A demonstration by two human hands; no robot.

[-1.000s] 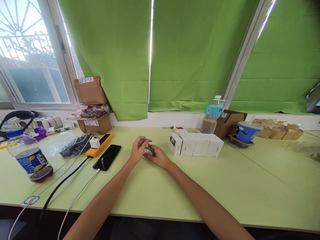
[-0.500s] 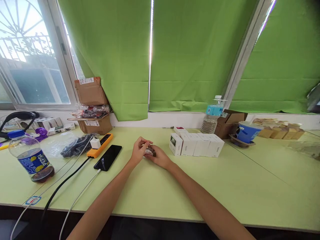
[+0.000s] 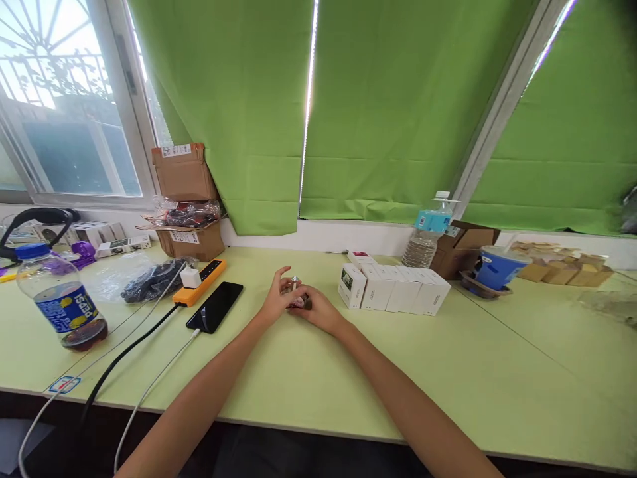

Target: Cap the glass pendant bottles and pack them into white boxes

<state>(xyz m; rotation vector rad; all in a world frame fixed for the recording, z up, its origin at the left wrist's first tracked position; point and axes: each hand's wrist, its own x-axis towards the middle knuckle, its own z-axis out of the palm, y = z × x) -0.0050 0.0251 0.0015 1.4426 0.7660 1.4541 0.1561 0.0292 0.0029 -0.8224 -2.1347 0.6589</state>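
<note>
Between my two hands is a small, dark and silvery round object (image 3: 300, 302), held just above the tabletop. A shiny tip sticks up from it; my fingers cover much of it, and its exact kind is not clear. My left hand (image 3: 275, 300) grips its left side, with the index finger lifted away. On the right, my right hand (image 3: 322, 312) is closed around it, thumb across the top. A row of small white boxes (image 3: 393, 288) stands just to the right of my hands.
Left of my hands lie a black phone (image 3: 215, 307), its white cable and an orange power strip (image 3: 200, 284). A Pepsi bottle (image 3: 62, 309) stands farther left. Behind the boxes are a water bottle (image 3: 426, 232), a cardboard box (image 3: 460, 249) and a blue cup (image 3: 497, 267).
My left index finger has lifted off the object, and a shiny tip now shows between my hands. My right thumb has moved over its top. The view has shifted slightly.
</note>
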